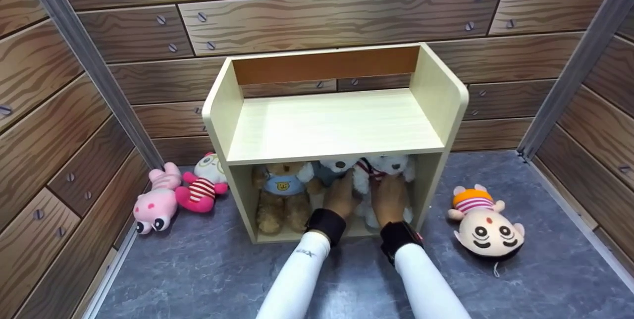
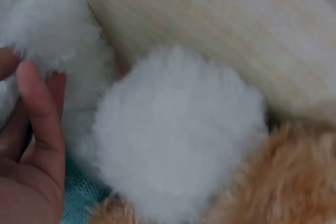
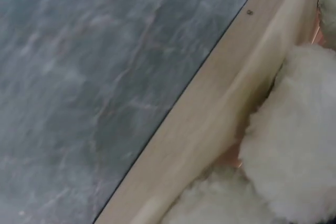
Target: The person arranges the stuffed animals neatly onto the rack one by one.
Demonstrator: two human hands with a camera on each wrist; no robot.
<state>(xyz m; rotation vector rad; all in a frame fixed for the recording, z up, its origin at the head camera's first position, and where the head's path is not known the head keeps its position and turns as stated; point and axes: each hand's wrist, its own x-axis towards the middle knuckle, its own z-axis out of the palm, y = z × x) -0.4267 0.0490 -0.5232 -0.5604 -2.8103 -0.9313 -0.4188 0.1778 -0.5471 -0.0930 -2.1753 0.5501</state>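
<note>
A pale wooden shelf unit stands on the grey floor. Its lower compartment holds a brown bear, a white bear in a blue sweater and a white bear with a striped scarf. Both hands reach into it. My left hand lies on the blue-sweater bear, its fingers fairly straight against white fur, beside a round white paw and tan fur. My right hand rests on the scarf bear's body, fingers buried in white fur next to the shelf's side panel.
A pink plush and a white plush in a red striped top lie left of the shelf by the wall. A round-faced doll lies on the floor to the right. Wood-patterned walls enclose three sides.
</note>
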